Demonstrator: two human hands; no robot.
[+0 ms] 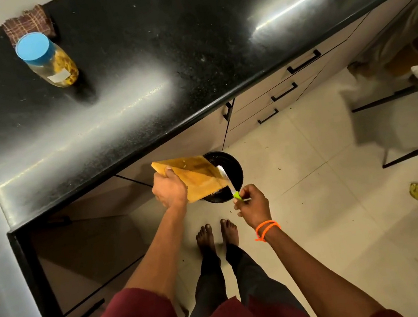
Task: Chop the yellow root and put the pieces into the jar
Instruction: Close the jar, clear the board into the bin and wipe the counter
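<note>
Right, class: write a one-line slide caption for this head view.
Left hand tilts wooden chopping board over black bin; right hand scrapes with green-handled knife; blue-lidded jar stands closed.

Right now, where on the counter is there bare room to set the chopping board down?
The black counter is bare from the blue-lidded jar rightward, and along the front edge. Only the far-left corner is crowded, with the jar beside a folded cloth.
</note>
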